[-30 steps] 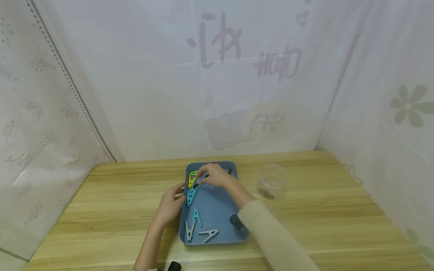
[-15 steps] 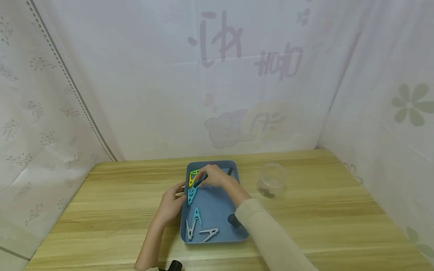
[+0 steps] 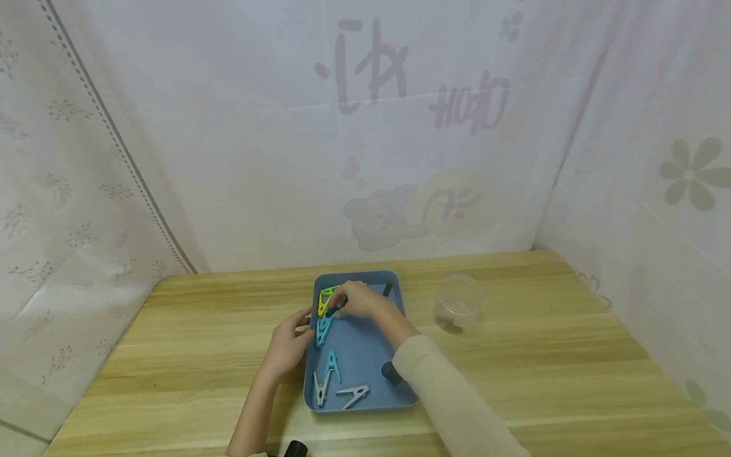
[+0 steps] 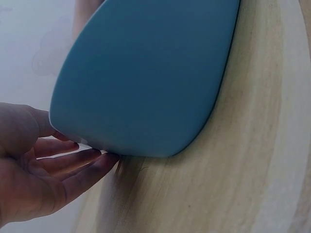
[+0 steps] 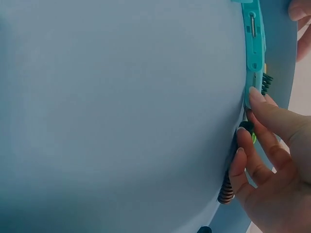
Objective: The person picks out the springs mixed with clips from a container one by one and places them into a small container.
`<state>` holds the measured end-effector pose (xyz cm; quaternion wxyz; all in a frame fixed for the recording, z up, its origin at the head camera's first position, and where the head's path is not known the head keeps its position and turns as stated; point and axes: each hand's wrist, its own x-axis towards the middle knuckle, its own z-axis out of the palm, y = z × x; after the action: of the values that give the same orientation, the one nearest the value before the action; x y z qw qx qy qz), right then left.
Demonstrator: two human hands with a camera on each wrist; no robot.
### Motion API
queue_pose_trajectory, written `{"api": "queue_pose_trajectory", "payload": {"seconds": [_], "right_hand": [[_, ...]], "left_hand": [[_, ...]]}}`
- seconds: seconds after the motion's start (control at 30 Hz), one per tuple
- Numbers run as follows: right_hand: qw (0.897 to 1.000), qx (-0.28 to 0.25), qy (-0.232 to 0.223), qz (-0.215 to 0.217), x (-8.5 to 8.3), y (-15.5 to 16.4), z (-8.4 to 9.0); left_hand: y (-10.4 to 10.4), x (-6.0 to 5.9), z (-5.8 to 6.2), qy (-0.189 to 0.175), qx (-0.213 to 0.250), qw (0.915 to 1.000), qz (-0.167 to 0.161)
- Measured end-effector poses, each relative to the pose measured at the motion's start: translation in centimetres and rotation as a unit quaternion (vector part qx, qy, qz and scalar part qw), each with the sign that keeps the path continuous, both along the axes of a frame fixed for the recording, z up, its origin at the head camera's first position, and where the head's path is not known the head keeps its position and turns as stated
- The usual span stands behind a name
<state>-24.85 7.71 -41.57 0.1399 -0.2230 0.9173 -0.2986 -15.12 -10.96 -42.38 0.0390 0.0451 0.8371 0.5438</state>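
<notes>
While the left hand (image 3: 288, 346) rests straight fingers against the blue tray's (image 3: 365, 355) left rim, the right hand (image 3: 365, 301) pinches a dark clothespin (image 5: 233, 179) at the tray's far-left corner, beside yellow (image 3: 325, 298) and teal (image 3: 323, 327) pins (clipped along that rim). Three loose pins (image 3: 337, 387) lie near the tray's front-left corner. Clear jar (image 3: 457, 304) stands right of the tray on the wooden table (image 3: 188, 336).

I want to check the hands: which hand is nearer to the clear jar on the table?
Right. The right hand is over the blue tray, on the side toward the clear jar; the left hand rests at the tray's opposite edge, farther away.
</notes>
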Motion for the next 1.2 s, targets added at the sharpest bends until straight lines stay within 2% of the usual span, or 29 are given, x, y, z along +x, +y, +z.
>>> {"api": "queue_pose_trajectory", "payload": {"seconds": [0.33, 0.63, 0.87, 1.2], "right_hand": [[1.0, 0.003, 0.005, 0.008, 0.23, 0.09, -0.09], [0.995, 0.055, 0.019, 0.083, 0.52, 0.2, -0.14], [0.993, 0.063, 0.022, 0.097, 0.72, 0.06, -0.09], [0.996, 0.042, -0.04, 0.071, 0.75, 0.31, 0.3]], "left_hand": [[0.02, -0.05, -0.15, 0.005, 0.001, 1.0, 0.001], [0.04, -0.01, -0.31, 0.005, -0.001, 1.0, 0.0], [-0.12, 0.11, -0.29, 0.002, -0.004, 1.0, 0.003], [-0.18, 0.15, -0.09, -0.003, 0.008, 1.0, 0.001]]}}
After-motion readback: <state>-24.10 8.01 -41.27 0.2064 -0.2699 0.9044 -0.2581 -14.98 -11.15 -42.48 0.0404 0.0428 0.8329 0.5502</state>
